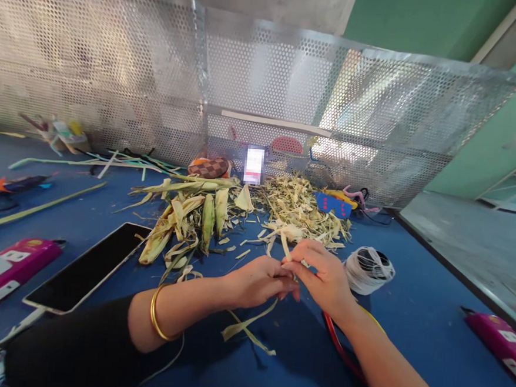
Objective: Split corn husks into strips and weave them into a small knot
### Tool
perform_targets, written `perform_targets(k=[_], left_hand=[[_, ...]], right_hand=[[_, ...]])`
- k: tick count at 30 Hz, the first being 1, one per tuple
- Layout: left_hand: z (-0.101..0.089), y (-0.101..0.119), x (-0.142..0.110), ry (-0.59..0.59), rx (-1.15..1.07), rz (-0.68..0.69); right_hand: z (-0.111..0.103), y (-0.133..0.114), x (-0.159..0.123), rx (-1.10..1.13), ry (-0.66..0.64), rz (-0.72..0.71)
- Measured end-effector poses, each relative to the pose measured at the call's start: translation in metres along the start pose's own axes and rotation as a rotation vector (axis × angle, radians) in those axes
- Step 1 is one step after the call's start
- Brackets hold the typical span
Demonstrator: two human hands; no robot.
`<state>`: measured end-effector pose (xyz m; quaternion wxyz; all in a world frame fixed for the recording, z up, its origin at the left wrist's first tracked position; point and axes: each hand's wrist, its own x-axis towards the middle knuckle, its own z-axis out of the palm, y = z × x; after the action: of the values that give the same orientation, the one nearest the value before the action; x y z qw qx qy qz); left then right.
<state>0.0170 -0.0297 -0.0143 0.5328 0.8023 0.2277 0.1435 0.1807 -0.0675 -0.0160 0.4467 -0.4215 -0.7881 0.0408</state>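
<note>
My left hand (258, 283), with a gold bangle on the wrist, is closed with its fingertips against my right hand (320, 274). Pale corn husk strips (251, 327) hang below my left hand, some ends spreading over the blue table. Between the thumb and fingers of my right hand, a husk strip (285, 245) is pinched and sticks up. Where the strips cross between the hands is partly hidden by the fingers. Just beyond lie whole corn husks (208, 222) and a heap of shredded husk (301, 202). A spool of white string (368, 271) stands right of my right hand.
A tablet (91, 267) and a magenta power strip (14, 274) lie to the left, another power strip (499, 343) at the far right. A perforated metal screen (270, 76) closes off the back. A lit phone (254, 165) stands before it, near blue paper glasses (333, 204).
</note>
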Motion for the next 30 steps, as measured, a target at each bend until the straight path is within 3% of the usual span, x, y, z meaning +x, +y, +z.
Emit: perform_targets(k=[3,9,14,19,21,26,30], left_hand=[[0.001,0.003,0.0,-0.035,0.01,0.018],[0.005,0.004,0.0,0.077,0.038,-0.009],[0.001,0.006,0.0,0.26,-0.069,-0.036],[-0.006,0.009,0.002,0.431,-0.168,-0.068],[-0.006,0.007,0.003,0.467,-0.223,-0.083],[-0.004,-0.006,0.008,0.415,-0.59,-0.106],[-0.005,-0.007,0.007,0.293,-0.64,-0.125]], right_hand=[[0.002,-0.002,0.0,-0.026,0.011,0.009],[0.007,-0.003,0.0,0.126,0.035,0.186],[-0.003,0.005,-0.002,-0.114,0.128,0.288],[-0.007,0.004,-0.002,-0.304,-0.086,0.2],[-0.006,0.002,-0.002,-0.319,-0.116,0.166],[-0.004,0.0,-0.001,-0.172,-0.227,0.222],[-0.006,0.007,0.0,-0.051,-0.012,0.375]])
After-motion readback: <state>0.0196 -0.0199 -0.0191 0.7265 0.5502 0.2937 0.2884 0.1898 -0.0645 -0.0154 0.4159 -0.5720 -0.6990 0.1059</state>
